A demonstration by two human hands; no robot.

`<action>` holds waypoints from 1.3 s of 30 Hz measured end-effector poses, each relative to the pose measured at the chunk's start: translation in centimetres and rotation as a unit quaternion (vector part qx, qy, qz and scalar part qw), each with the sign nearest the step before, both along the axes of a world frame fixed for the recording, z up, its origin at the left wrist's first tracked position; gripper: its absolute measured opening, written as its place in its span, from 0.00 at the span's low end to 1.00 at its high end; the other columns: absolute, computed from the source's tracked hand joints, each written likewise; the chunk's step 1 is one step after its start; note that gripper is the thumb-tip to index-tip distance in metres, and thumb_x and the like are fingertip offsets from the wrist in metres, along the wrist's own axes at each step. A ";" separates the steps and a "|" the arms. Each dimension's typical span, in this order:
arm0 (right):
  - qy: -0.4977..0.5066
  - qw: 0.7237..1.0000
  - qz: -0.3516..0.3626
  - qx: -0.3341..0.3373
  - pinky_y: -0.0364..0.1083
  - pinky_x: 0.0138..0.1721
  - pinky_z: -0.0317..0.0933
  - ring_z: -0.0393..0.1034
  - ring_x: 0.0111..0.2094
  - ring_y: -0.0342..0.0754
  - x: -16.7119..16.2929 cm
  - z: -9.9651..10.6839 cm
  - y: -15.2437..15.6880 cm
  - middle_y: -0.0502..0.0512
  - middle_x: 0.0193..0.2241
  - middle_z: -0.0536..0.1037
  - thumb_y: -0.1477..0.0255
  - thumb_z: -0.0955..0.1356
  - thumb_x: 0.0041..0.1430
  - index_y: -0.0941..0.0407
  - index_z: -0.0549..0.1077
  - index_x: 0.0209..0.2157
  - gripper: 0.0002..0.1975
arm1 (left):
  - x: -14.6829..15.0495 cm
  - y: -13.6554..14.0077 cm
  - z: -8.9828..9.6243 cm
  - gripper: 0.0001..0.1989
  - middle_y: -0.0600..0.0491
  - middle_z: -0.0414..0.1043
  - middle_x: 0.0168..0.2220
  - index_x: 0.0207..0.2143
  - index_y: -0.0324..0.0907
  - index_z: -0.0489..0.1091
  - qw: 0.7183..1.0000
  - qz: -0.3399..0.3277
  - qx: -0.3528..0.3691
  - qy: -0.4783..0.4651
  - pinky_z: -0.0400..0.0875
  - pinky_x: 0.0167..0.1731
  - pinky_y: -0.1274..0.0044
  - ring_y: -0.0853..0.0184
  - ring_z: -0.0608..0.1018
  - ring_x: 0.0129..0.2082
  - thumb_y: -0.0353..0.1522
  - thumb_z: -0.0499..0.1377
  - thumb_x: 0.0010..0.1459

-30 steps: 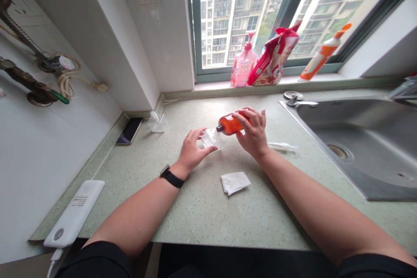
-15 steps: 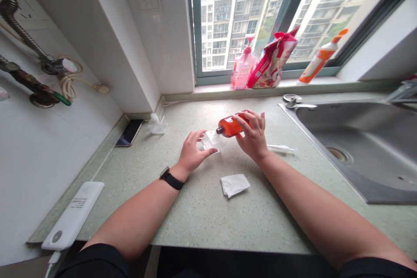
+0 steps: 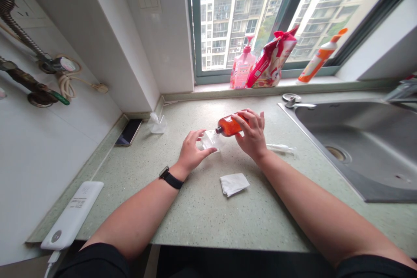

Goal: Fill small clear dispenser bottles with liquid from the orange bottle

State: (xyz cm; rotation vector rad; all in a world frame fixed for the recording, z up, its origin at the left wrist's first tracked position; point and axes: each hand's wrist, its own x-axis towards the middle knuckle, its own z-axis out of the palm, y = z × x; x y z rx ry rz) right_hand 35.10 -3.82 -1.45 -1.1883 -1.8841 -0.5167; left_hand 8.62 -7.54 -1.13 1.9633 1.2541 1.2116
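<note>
My right hand (image 3: 252,134) is wrapped round an orange-red bottle (image 3: 228,125), tilted nearly on its side with its dark, uncapped neck pointing left. Just under the neck is a small clear plastic container (image 3: 212,140). My left hand (image 3: 193,150) grips that container from the left, fingers behind and thumb in front. Whether liquid is flowing from the bottle is too small to tell. A folded white tissue (image 3: 234,184) lies on the counter nearer to me. Partly behind my right wrist is a clear-wrapped white item (image 3: 282,148).
A steel sink (image 3: 353,182) is on the right. A phone (image 3: 129,132) and a clear container with a crumpled white top (image 3: 157,124) lie back left. A white power bank (image 3: 73,215) sits front left. The sill holds a pink pump bottle (image 3: 243,67), a red bag (image 3: 272,61) and an orange-white bottle (image 3: 317,61).
</note>
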 end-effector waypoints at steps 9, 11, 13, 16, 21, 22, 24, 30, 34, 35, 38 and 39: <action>0.005 1.000 0.002 -0.005 0.74 0.75 0.40 0.61 0.69 0.63 -0.1 0.1 -0.1 0.57 0.61 0.71 0.82 0.69 0.55 0.43 0.66 0.66 0.39 | 0.1 0.0 0.0 0.36 0.45 0.75 0.54 0.60 0.46 0.72 1.000 -0.002 0.011 -0.003 0.81 0.54 0.60 0.55 0.82 0.52 0.45 0.78 0.52; 0.005 1.000 0.003 -0.003 0.74 0.75 0.40 0.61 0.69 0.63 -0.1 0.1 -0.1 0.57 0.61 0.71 0.82 0.69 0.55 0.43 0.66 0.66 0.39 | 0.1 0.0 0.0 0.36 0.46 0.75 0.54 0.60 0.46 0.72 1.000 -0.003 0.015 -0.003 0.81 0.54 0.60 0.55 0.82 0.52 0.45 0.78 0.52; 0.002 1.000 0.003 -0.001 0.75 0.75 0.41 0.61 0.69 0.63 -0.1 0.1 -0.1 0.57 0.62 0.71 0.82 0.69 0.56 0.42 0.66 0.67 0.39 | 0.0 0.0 0.0 0.36 0.46 0.75 0.54 0.60 0.46 0.72 1.000 -0.004 0.016 -0.002 0.81 0.54 0.60 0.55 0.82 0.52 0.45 0.77 0.53; -0.001 1.000 0.000 0.000 0.75 0.74 0.42 0.61 0.69 0.63 -0.1 0.1 -0.1 0.57 0.61 0.71 0.82 0.69 0.56 0.42 0.65 0.67 0.39 | 0.0 0.0 0.0 0.36 0.46 0.75 0.54 0.60 0.46 0.72 1.000 -0.004 0.014 -0.002 0.81 0.53 0.60 0.55 0.82 0.51 0.46 0.77 0.53; 0.001 1.000 0.003 -0.002 0.76 0.74 0.41 0.61 0.69 0.64 0.0 0.1 -0.1 0.57 0.62 0.71 0.82 0.69 0.55 0.41 0.64 0.68 0.41 | 0.1 0.0 0.0 0.36 0.46 0.74 0.54 0.60 0.47 0.72 1.000 -0.005 0.009 -0.003 0.81 0.54 0.60 0.55 0.82 0.52 0.46 0.77 0.52; 0.002 1.000 0.004 -0.001 0.76 0.74 0.41 0.61 0.69 0.64 0.0 0.1 -0.1 0.57 0.62 0.71 0.82 0.69 0.55 0.41 0.64 0.68 0.41 | 0.1 0.0 0.0 0.36 0.46 0.74 0.54 0.60 0.47 0.72 1.000 -0.005 0.007 -0.004 0.81 0.54 0.60 0.55 0.82 0.52 0.46 0.77 0.53; 0.002 1.000 0.004 0.001 0.76 0.74 0.41 0.61 0.69 0.64 -0.1 0.1 -0.1 0.57 0.62 0.71 0.82 0.69 0.55 0.41 0.64 0.68 0.41 | 0.1 0.0 -0.1 0.36 0.46 0.74 0.54 0.60 0.47 0.72 1.000 -0.006 0.005 -0.005 0.81 0.54 0.60 0.55 0.82 0.51 0.46 0.77 0.53; -0.002 1.000 -0.001 -0.011 0.76 0.74 0.41 0.61 0.69 0.64 -0.1 0.3 -0.3 0.57 0.62 0.71 0.82 0.69 0.56 0.42 0.64 0.68 0.40 | 0.0 0.0 -0.1 0.37 0.45 0.74 0.54 0.61 0.47 0.72 1.000 -0.007 0.001 -0.007 0.81 0.54 0.59 0.54 0.81 0.52 0.48 0.77 0.52; 0.003 1.000 -0.001 -0.026 0.76 0.74 0.40 0.60 0.70 0.65 0.0 0.2 -0.3 0.57 0.62 0.71 0.82 0.69 0.55 0.40 0.63 0.69 0.42 | 0.0 -0.1 -0.1 0.37 0.45 0.74 0.54 0.61 0.47 0.72 1.000 -0.006 0.002 -0.005 0.81 0.53 0.59 0.54 0.81 0.51 0.48 0.77 0.53; 0.004 1.000 -0.001 -0.026 0.76 0.74 0.40 0.60 0.70 0.65 0.0 0.2 -0.3 0.57 0.62 0.71 0.82 0.69 0.55 0.40 0.63 0.69 0.42 | 0.0 -0.1 -0.1 0.37 0.45 0.74 0.54 0.61 0.47 0.72 1.000 -0.007 0.003 -0.004 0.81 0.53 0.59 0.54 0.81 0.52 0.48 0.76 0.53; 0.004 1.000 -0.002 -0.025 0.76 0.74 0.40 0.60 0.70 0.65 0.0 0.3 -0.3 0.57 0.62 0.71 0.82 0.69 0.55 0.40 0.63 0.69 0.42 | 0.0 0.0 0.0 0.37 0.45 0.74 0.54 0.61 0.47 0.72 1.000 -0.005 0.002 -0.002 0.81 0.53 0.59 0.54 0.82 0.52 0.48 0.77 0.53; 0.004 1.000 -0.002 -0.025 0.76 0.74 0.40 0.60 0.70 0.65 0.0 0.3 -0.3 0.57 0.62 0.71 0.82 0.69 0.55 0.40 0.63 0.69 0.42 | 0.0 0.0 0.0 0.37 0.45 0.74 0.54 0.61 0.47 0.72 1.000 -0.004 0.002 -0.001 0.81 0.53 0.59 0.55 0.82 0.51 0.48 0.77 0.53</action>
